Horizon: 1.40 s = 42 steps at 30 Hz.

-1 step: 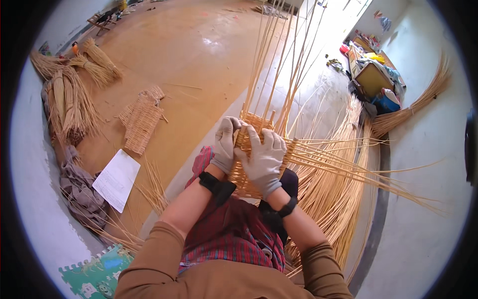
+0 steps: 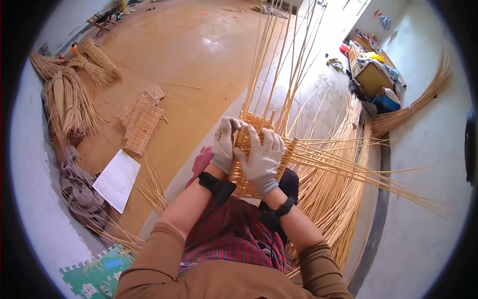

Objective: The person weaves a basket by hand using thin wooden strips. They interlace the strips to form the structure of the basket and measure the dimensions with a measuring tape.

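Note:
A partly woven wicker basket [image 2: 241, 175] rests upright on my lap, long loose canes standing from its far side and others reaching out to the right. Both hands wear pale work gloves. At the basket's left edge, my left hand [image 2: 225, 144] is closed in a pinch; its fingertips meet the weave, and any single strand there is too small to make out. Across the woven face lies my right hand [image 2: 261, 162], thumb toward the left hand and fingers bent over the upper part, gripping it. The inside of the basket is mostly hidden by my hands.
Loose canes [image 2: 328, 199] spread over the floor at my right. Woven panels [image 2: 142, 122], a white paper sheet [image 2: 117, 179] and cane bundles [image 2: 74, 102] lie to the left. A cluttered cabinet [image 2: 373, 82] stands far right, near a leaning cane bundle [image 2: 423, 107].
My right hand has shifted very slightly left on the weave. The left hand and the basket look almost unmoved.

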### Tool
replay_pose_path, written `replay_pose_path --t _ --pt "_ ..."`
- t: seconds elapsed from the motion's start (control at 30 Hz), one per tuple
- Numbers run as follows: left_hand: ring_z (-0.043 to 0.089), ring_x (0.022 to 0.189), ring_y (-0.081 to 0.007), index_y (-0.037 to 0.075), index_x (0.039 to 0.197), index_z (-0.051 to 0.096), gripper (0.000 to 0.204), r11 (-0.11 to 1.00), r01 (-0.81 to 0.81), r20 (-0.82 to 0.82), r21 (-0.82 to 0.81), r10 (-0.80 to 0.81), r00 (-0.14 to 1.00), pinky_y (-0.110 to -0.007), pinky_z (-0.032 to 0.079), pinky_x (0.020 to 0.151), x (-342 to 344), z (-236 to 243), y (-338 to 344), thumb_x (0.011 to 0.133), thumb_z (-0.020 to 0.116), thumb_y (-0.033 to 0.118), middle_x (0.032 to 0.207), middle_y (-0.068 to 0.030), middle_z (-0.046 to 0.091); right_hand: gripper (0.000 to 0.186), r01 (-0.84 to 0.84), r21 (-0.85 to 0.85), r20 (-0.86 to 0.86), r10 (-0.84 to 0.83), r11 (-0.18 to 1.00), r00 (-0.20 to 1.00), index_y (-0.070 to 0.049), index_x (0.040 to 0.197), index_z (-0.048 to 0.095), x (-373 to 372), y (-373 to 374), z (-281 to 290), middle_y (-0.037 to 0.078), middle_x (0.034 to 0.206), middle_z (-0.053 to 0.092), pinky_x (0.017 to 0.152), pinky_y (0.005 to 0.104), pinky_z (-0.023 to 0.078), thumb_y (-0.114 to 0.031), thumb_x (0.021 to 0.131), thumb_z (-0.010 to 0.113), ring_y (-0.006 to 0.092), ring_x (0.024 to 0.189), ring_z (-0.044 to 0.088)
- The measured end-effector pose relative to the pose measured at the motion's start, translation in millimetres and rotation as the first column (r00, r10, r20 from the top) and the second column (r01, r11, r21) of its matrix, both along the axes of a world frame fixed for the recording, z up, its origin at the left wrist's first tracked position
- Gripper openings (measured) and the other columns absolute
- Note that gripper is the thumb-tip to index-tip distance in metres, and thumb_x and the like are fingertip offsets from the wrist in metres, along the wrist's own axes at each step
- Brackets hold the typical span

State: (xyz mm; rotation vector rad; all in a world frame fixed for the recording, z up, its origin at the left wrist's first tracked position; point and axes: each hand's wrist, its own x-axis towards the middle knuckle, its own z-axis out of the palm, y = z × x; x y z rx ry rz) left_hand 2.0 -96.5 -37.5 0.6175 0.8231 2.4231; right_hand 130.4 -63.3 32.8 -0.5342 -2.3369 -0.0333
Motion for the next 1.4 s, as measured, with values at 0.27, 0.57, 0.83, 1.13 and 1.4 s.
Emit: replay_pose_path --t 0.27,0.57,0.83,1.13,1.4 --pt "0.059 0.095 -0.0180 0.008 0.086 0.055 0.049 1.000 0.024 0.036 -0.008 -0.024 0.999 -0.034 0.049 0.093 4.3 -14.3 -9.0 0.111 0.041 0.047 0.095 -0.0074 0.063 0.054 -0.044 0.030 -0.126 0.047 0.999 0.991 -0.007 0.124 0.063 -21.1 2.4 -37.7 0.013 0.134 0.058 0.111 0.0575 0.035 -0.036 0.082 0.078 0.0390 0.129 0.051" --pt "0.056 0.087 -0.0164 0.010 0.083 0.054 0.043 0.996 0.072 0.058 -0.056 -0.069 0.996 -0.031 0.048 0.084 -3.5 -14.0 -5.6 0.111 0.046 0.040 0.084 -0.0039 0.059 0.040 -0.022 0.025 -0.217 0.027 0.999 0.976 -0.009 0.116 0.067 -24.9 -0.4 -42.0 0.008 0.125 0.064 0.109 0.0542 0.040 -0.029 0.083 0.077 0.0325 0.120 0.058" --pt "0.059 0.090 -0.0169 0.006 0.105 0.057 0.016 0.771 -0.589 -0.725 -0.244 0.258 0.638 -0.033 0.049 0.097 -4.3 39.3 -36.1 0.101 0.067 0.018 0.096 -0.0042 0.061 0.042 0.011 0.030 -0.162 -0.006 0.999 0.987 -0.010 0.132 0.061 35.8 16.9 5.5 0.012 0.134 0.061 0.118 0.0521 0.035 -0.024 0.093 0.065 0.0341 0.132 0.054" --pt "0.059 0.119 -0.0323 0.015 0.145 0.057 0.073 0.575 -0.806 -0.957 -0.140 -0.288 -0.040 -0.059 0.019 0.121 63.9 64.4 -2.6 0.086 0.071 0.054 0.116 -0.0146 0.066 0.019 0.129 -0.048 0.111 -0.123 0.991 0.986 -0.013 0.097 0.073 76.8 90.8 43.7 0.006 0.097 0.075 0.090 0.0423 0.051 -0.028 0.097 0.061 0.0258 0.098 0.070" --pt "0.062 0.095 -0.0303 0.015 0.116 0.068 0.051 0.635 -0.767 -0.979 -0.092 -0.196 -0.046 -0.052 0.036 0.103 52.9 50.6 4.5 0.082 0.077 0.051 0.092 -0.0074 0.064 0.018 0.174 -0.054 0.020 -0.173 0.983 0.985 -0.013 0.083 0.071 75.9 75.2 25.5 0.005 0.084 0.074 0.082 0.0416 0.052 -0.026 0.094 0.065 0.0253 0.085 0.070"
